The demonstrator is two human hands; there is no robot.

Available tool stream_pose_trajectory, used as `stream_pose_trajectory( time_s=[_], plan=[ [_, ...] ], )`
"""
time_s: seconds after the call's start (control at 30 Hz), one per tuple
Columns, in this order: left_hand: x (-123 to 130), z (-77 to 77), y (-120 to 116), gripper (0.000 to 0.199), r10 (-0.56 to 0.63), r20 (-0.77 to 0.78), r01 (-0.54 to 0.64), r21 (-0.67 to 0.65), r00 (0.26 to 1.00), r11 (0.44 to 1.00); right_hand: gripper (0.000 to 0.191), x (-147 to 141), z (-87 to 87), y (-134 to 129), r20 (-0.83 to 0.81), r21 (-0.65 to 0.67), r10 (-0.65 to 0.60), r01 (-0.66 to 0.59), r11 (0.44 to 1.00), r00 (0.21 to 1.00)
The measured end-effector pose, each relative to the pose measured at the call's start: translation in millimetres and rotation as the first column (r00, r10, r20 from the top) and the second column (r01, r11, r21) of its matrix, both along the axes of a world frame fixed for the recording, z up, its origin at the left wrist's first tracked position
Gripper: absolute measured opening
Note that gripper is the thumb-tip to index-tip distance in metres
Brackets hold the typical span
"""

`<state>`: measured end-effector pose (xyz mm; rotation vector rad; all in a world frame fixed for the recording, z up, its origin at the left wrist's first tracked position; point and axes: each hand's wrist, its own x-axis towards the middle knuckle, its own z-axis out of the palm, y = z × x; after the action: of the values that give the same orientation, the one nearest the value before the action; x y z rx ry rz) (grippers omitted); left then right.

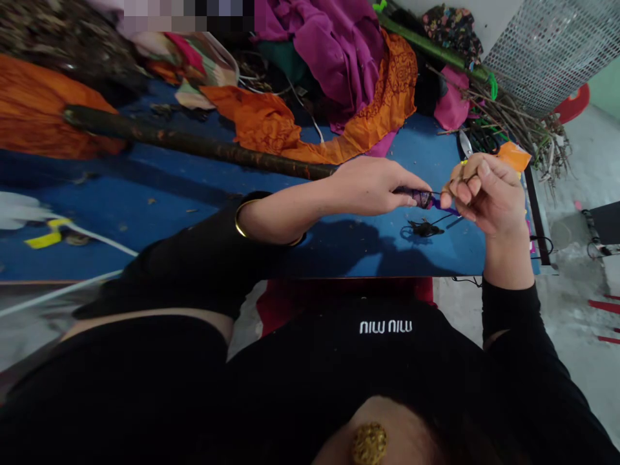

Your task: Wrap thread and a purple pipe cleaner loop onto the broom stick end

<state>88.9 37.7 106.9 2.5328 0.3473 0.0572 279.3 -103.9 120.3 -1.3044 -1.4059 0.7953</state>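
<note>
Item one: a purple bundle [420, 196], slim, crossed by dark lines; placed right of centre in the frame, above the worktop [416, 143], blue. Whether it is joined to the long pole cannot be told.

Attached or adjoining: a dark strand [436, 192], thin, run from the bundle's tip to the right hand [496, 190]; a violet strip [445, 207], seen just below.

Handling, as judged: the bundle is best kept firm and unturned on the left, the strand drawn with light, even tension on the right, and the span kept short so that slack is not formed.

Grip, left hand [365, 186]: narrow, the bundle held between thumb and fingers, its tip left projecting toward the right of the frame. Grip, right hand: fingers curled inward, the strand apparently pinched at the fingertips; the bundle lies just beside it, on its left.

Surroundings: a dark clump [424, 227], laid below the bundle; scissors [465, 144] and an orange packet [514, 155], placed above the right hand; a dark pole [208, 148], extended leftward from behind the left hand; orange cloth [339, 152] and magenta cloth [339, 51], heaped at upper centre; twigs [545, 139], stacked at upper right.
</note>
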Motion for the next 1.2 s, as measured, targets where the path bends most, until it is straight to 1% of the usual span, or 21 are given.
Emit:
stream_pose_trajectory(
  time_s=[0.1, 0.17, 0.23, 0.3, 0.37, 0.5, 0.57, 0.63, 0.7, 0.77, 0.87, 0.97, 1.03, 1.1, 1.2],
  plan=[
    [1.5, -4.9, -1.3, 0.044, 0.006, 0.061, -0.01, 0.063, 0.998, 0.998, 0.049, -17.8, -7.3, -3.1, 0.037, 0.152, -0.107, 0.1, 0.983, 0.994],
    [3.0, -7.1, -3.1, 0.043, 0.007, 0.084, -0.015, 0.094, 0.996, 0.996, 0.049, -28.5, -7.8, -7.5, 0.129, 0.213, -0.194, 0.164, 0.963, 0.972],
    [4.7, -7.6, -6.1, 0.04, 0.001, 0.052, -0.006, 0.105, 0.999, 0.994, 0.05, -36.9, -5.7, -10.9, 0.259, 0.24, -0.253, 0.192, 0.952, 0.932],
    [6.2, -6.9, -9.8, 0.038, -0.006, -0.006, 0.006, 0.104, 1.0, 0.995, 0.05, -42.8, -2.2, -12.0, 0.351, 0.256, -0.267, 0.182, 0.949, 0.898],
    [7.5, -6.1, -13.3, 0.037, -0.008, -0.033, 0.012, 0.106, 0.999, 0.994, 0.046, -46.9, 2.3, -11.0, 0.397, 0.276, -0.253, 0.148, 0.95, 0.882],
    [9.1, -6.3, -16.2, 0.037, 0.03, 0.016, -0.031, 0.117, 0.999, 0.993, 0.036, -54.6, 9.5, -9.9, 0.459, 0.31, -0.202, 0.057, 0.949, 0.865],
    [9.5, -6.7, -15.3, 0.038, 0.058, 0.022, -0.06, 0.1, 0.998, 0.993, 0.032, -59.4, 7.8, -12.3, 0.519, 0.326, -0.191, 0.014, 0.945, 0.833],
    [9.4, -6.5, -13.5, 0.04, 0.064, 0.016, -0.065, 0.079, 0.998, 0.995, 0.03, -65.0, 0.7, -17.1, 0.6, 0.363, -0.213, -0.025, 0.931, 0.771],
    [8.6, -5.5, -11.8, 0.044, 0.055, 0.017, -0.056, 0.068, 0.998, 0.996, 0.03, -71.1, -10.8, -23.2, 0.667, 0.421, -0.266, -0.057, 0.905, 0.696],
    [7.1, -3.7, -10.7, 0.045, 0.048, 0.017, -0.049, 0.066, 0.999, 0.997, 0.03, -77.2, -23.9, -29.0, 0.699, 0.469, -0.32, -0.072, 0.88, 0.64],
    [4.7, -1.3, -10.3, 0.046, 0.043, 0.008, -0.044, 0.067, 0.999, 0.997, 0.031, -85.4, -41.3, -34.8, 0.714, 0.503, -0.385, -0.047, 0.863, 0.585],
    [3.1, -0.6, -9.9, 0.047, 0.073, 0.031, -0.075, 0.072, 0.997, 0.995, 0.035, -90.7, -53.8, -37.0, 0.74, 0.49, -0.415, -0.002, 0.872, 0.53],
    [2.5, -0.3, -9.4, 0.045, 0.084, 0.041, -0.087, 0.075, 0.996, 0.993, 0.038, -92.5, -59.8, -37.3, 0.755, 0.467, -0.412, 0.024, 0.884, 0.51],
    [1.9, 1.0, -9.1, 0.041, 0.079, 0.031, -0.081, 0.077, 0.996, 0.994, 0.039, -93.7, -64.6, -37.0, 0.757, 0.459, -0.412, 0.037, 0.888, 0.507],
    [1.1, 5.4, -9.1, 0.04, 0.074, -0.015, -0.073, 0.072, 0.997, 0.995, 0.04, -94.7, -70.8, -35.1, 0.745, 0.499, -0.448, 0.034, 0.866, 0.494]
  ],
)
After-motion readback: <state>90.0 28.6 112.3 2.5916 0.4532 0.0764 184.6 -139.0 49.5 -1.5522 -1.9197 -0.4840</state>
